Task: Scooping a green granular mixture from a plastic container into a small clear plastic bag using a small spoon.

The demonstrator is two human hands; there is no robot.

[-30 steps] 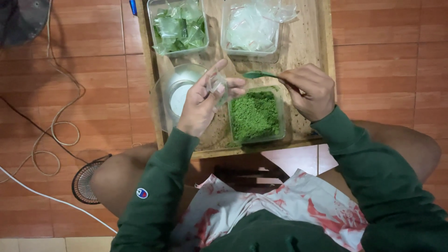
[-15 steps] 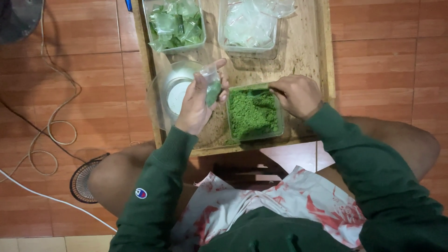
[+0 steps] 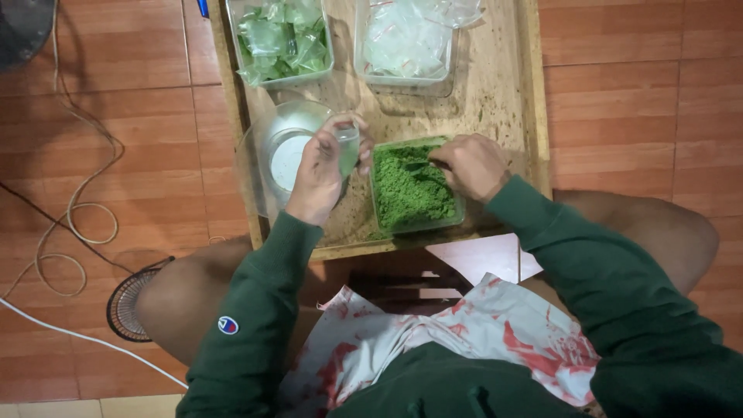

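The left hand (image 3: 321, 174) pinches a small clear bag (image 3: 348, 151) just left of the tub of green powder (image 3: 414, 186). The right hand (image 3: 472, 164), closed on a green spoon (image 3: 422, 165), has dropped from above the tub into the powder.

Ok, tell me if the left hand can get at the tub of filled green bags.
Probably yes: the left hand holds a small clear bag, but the tub of filled green bags stands open just beyond it, nothing between.

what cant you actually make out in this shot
Head view only:
- Spoon bowl: buried in the green powder, handle under the right hand.
- Small clear bag: left hand covers its lower part; fill unclear.
- Two top containers: cut by the top edge.
- Blue item: cut off, too small.
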